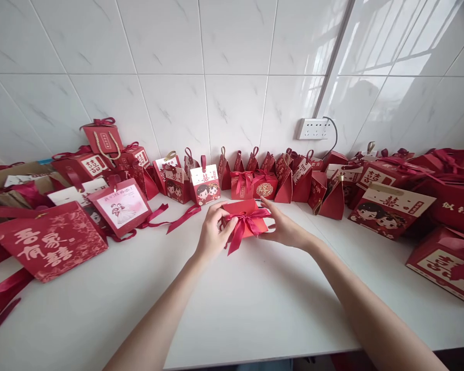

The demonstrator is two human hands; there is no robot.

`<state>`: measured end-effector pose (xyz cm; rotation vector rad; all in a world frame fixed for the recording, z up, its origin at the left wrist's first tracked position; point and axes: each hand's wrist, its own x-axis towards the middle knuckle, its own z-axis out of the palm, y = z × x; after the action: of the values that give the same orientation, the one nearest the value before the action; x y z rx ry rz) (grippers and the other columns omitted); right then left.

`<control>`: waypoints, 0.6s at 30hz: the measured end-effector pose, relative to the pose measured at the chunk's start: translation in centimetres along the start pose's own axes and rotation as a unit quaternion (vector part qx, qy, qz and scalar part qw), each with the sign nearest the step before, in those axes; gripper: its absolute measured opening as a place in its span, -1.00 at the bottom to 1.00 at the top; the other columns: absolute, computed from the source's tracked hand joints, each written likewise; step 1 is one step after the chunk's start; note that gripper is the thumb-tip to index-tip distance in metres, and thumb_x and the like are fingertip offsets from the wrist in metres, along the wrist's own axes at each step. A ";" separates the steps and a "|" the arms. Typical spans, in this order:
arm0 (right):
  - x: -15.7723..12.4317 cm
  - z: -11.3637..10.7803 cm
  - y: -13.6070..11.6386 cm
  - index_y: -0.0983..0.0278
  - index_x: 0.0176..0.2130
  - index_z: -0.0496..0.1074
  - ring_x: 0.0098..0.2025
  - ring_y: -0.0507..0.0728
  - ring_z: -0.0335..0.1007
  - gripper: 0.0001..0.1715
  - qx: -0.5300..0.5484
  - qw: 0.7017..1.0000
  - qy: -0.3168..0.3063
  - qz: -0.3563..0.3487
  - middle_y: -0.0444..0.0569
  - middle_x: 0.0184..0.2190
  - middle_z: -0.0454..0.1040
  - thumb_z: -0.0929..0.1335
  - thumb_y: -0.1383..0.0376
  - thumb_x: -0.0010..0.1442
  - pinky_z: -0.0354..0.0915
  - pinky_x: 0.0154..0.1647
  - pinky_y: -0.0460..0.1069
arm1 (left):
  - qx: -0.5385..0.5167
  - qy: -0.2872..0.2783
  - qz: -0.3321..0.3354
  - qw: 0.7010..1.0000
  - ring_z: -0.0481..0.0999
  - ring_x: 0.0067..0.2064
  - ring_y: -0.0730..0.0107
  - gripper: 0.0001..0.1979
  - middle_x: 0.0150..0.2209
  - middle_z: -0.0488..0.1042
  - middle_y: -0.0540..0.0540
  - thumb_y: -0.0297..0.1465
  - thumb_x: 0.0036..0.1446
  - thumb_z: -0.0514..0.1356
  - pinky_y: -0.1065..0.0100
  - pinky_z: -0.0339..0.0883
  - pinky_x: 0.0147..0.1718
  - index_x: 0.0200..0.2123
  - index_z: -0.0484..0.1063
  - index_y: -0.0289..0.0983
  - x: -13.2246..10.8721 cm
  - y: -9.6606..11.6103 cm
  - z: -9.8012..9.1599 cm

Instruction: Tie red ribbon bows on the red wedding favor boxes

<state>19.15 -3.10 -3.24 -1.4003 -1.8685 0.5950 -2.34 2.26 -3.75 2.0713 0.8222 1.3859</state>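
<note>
A small red gift box (235, 208) with a dark red satin bow (244, 222) tied on its top is between my two hands, over the middle of the white table. My left hand (213, 230) grips the box's left side, its thumb lying on the bow. On the other side, my right hand (284, 225) has its fingers apart around the right end of the box. Its fingertips are at the box's edge; whether they press on it I cannot tell. Behind the box stand a red box with a ribbon bow (242, 185) and a red box with a round gold print (265, 185).
Several red wedding gift boxes line the white tiled wall. On the left lie a large red box (58, 242), a tag-shaped box with a couple picture (120, 207) and loose ribbon (182, 219). At right are a couple-print box (386, 211) and a larger box (441, 263). A power strip (314, 129) hangs on the wall.
</note>
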 end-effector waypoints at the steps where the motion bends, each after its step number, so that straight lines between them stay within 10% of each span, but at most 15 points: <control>1: -0.1 -0.6 0.0 0.10 0.30 -0.08 0.09 0.27 0.30 0.03 -0.036 0.999 0.014 0.029 0.15 0.25 0.07 0.43 0.25 -0.04 0.43 -0.20 0.08 | -0.010 0.001 -0.010 1.000 0.33 0.12 0.17 -0.79 -0.04 0.38 -0.20 -0.28 0.13 0.14 0.28 0.34 -0.12 -0.49 0.26 -0.24 0.0 0.1 0.0; 6: -0.8 -2.7 -3.0 0.26 -0.20 0.40 -0.37 0.10 0.44 -0.73 -0.089 0.975 0.184 0.084 0.03 -0.31 0.48 0.32 0.18 0.11 0.36 -0.39 -0.01 | -0.070 0.002 -0.093 0.993 0.36 0.08 0.18 -0.77 0.10 0.30 -0.19 -0.26 0.11 0.15 0.30 0.36 -0.16 -0.51 0.29 -0.25 -0.2 1.1 0.4; 9: -1.5 -1.3 -6.1 0.30 -0.51 0.36 -0.70 0.00 0.27 -0.46 0.056 0.987 0.001 0.154 -0.08 -0.69 0.38 0.18 -0.03 0.22 0.13 -0.72 -0.12 | -0.071 0.006 -0.107 0.992 0.35 0.09 0.20 -0.78 0.10 0.31 -0.18 -0.27 0.11 0.15 0.30 0.35 -0.12 -0.50 0.30 -0.25 -0.3 1.5 0.5; 12: -2.0 2.3 -7.4 0.33 -0.48 0.38 -0.71 0.01 0.33 -0.44 0.123 0.952 -0.195 0.202 -0.05 -0.65 0.44 0.25 -0.10 0.15 0.10 -0.79 -0.16 | -0.056 0.008 -0.095 0.994 0.37 0.07 0.22 -0.77 0.09 0.32 -0.16 -0.27 0.12 0.13 0.32 0.35 -0.13 -0.52 0.30 -0.25 -0.4 1.6 0.5; 18: -1.7 7.0 -5.9 0.32 -0.42 0.38 -0.59 -0.01 0.36 -0.57 0.206 0.962 -0.101 0.144 -0.08 -0.60 0.46 0.20 0.06 0.25 0.26 -0.66 -0.16 | -0.010 0.000 -0.062 0.998 0.44 -0.06 0.30 -0.72 0.05 0.34 -0.15 -0.28 0.18 0.06 0.38 0.34 -0.28 -0.55 0.27 -0.26 -0.4 1.5 0.3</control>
<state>10.38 -6.17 -3.88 -1.3719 -1.5727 1.2381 -1.86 0.88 -3.03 1.9689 0.9171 1.3231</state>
